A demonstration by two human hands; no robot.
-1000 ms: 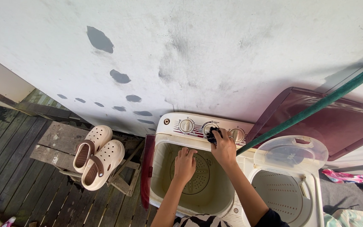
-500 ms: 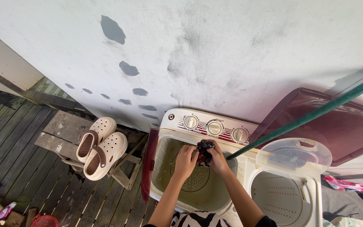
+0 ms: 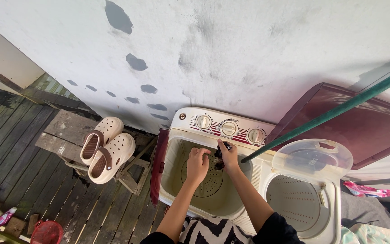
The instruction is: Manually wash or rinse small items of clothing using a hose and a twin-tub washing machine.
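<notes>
Since half a second ago the right hand [image 3: 228, 156] has been lowered further from the control dials [image 3: 229, 128] and is now held over the open wash tub [image 3: 177, 180], where it is met by the left hand [image 3: 198, 163]. A small dark object [image 3: 219, 159], too small to be identified, is pinched between the fingers of the right hand; the left hand's fingers are curled and brought up against the same object, though whether it is gripped by them cannot be told. The object is held in the air above the perforated floor of the tub, near the tub's back rim. The twin-tub washing machine [image 3: 173, 135] is seen from above, cream with three round dials on a back panel. The dark red lid [image 3: 156, 165] of the wash tub is stood open at the machine's left side. To the right, the spin tub [image 3: 294, 203] is seen open, with a clear plastic inner lid [image 3: 314, 158] tipped up behind it. A green pole [image 3: 339, 108] is laid slanting across the machine's right part. A large dark red panel [image 3: 375, 129] is leaned against the stained white wall [image 3: 249, 49]. Well to the left, a pair of cream clogs [image 3: 104, 147] is set on a weathered wooden pallet [image 3: 64, 131] on the plank floor.
</notes>
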